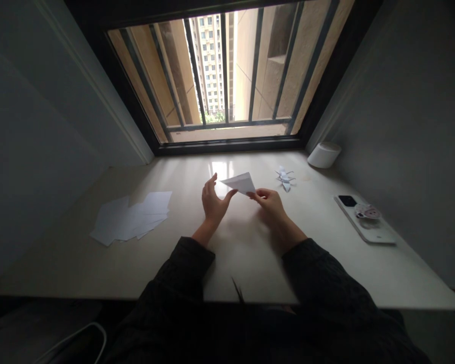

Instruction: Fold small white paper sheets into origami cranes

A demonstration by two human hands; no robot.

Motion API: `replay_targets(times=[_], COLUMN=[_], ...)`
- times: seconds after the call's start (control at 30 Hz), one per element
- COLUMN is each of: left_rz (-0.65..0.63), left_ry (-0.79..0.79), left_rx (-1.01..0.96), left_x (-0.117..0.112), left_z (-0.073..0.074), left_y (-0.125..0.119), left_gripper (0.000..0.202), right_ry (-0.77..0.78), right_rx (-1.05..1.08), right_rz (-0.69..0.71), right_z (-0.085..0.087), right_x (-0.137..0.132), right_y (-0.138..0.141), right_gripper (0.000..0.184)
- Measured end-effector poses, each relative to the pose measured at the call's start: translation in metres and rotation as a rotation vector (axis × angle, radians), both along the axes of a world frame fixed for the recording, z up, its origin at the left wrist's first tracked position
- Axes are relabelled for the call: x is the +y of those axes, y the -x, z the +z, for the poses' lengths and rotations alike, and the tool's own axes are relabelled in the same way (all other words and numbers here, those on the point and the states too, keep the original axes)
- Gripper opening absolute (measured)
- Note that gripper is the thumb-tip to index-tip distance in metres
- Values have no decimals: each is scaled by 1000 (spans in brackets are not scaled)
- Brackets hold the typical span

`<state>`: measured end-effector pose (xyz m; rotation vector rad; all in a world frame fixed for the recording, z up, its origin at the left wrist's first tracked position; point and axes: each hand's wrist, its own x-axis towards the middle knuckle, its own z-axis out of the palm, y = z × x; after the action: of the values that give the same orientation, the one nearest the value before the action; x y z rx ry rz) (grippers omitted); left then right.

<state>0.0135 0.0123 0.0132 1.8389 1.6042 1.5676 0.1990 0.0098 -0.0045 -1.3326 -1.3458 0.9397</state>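
The right hand (271, 206) pinches 1 corner of the folded white paper triangle (240, 183), which is held above the middle of the desk (60, 263). The left hand (212, 199) is open and apart from the right hand. Its thumb reaches the triangle's lower edge; contact cannot be confirmed. Open desk surface lies to both sides of the hands. Also on the desk: 1 folded paper figure (285, 178) beyond the right hand; overlapping white sheets (134, 217) at left, count indeterminate; 1 phone (364, 217) in a white case at right; 1 white cylinder (324, 154) in the far right corner. 1 dark object (237, 289) at the near edge is cut off and cannot be identified.
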Motion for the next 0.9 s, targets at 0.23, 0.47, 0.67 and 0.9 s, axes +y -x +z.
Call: replay_targets(times=[0.23,0.47,0.67,0.9], left_rz=[-231,-335,-222,-29], left_ry=[354,398,415,372], left_rx=[-343,-664,-839,-835], left_x=[0,-2,1,11], left_z=[-16,-17,-1,11], left_y=[-13,-17,-8,9], left_gripper=[33,28,31,33], right_ry=[40,37,52,66], right_rx=[282,206,158,96], right_rz=[-20,11,45,75], right_z=[-4,-5,-2,0], right_x=[-9,-12,-13,-15], right_y=[26,28,31,33], right_gripper=[39,39,43,45])
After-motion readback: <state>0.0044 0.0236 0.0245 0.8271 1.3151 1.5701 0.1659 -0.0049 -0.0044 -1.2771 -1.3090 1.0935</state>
